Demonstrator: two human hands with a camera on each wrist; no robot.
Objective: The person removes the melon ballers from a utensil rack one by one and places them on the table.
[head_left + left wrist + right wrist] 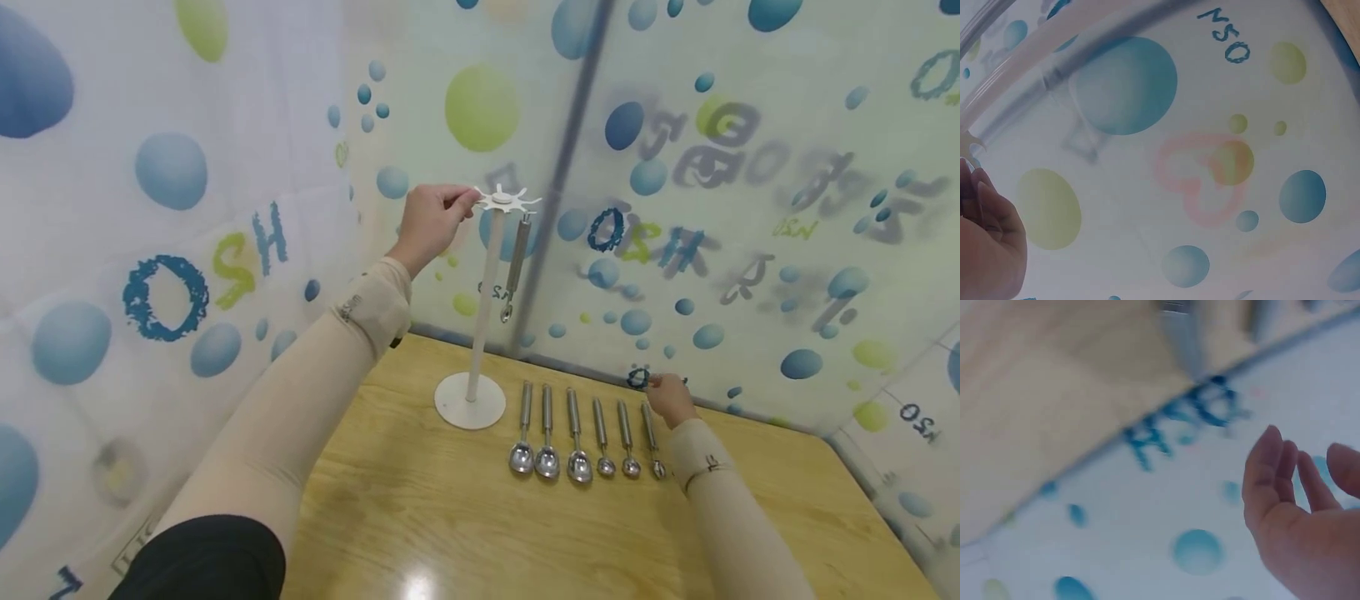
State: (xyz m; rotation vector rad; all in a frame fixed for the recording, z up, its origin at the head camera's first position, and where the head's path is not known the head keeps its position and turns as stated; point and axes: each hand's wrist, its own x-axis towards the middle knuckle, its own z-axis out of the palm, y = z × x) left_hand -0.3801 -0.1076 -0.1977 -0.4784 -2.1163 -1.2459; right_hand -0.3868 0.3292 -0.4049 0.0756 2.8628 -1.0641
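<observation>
My left hand [432, 218] pinches an arm of the white star-shaped top [501, 200] of an upright rack. The rack's pole [486, 312] rises from a round base [457, 408] on the table. A metal scoop [517, 254] hangs from the right side of that top. To the right of the base lies a row of several metal scoops, the larger ones [547, 461] on the left and the smaller ones [630, 467] on the right. Near the handle of the rightmost scoop [649, 429], my right hand [670, 398] has its fingers apart with nothing between them, as the right wrist view shows.
The wooden table [420, 500] meets a patterned curtain [465, 275] along its far edge. More of this curtain hangs at the left and right. A dark bar shows behind the curtain, close to the rack.
</observation>
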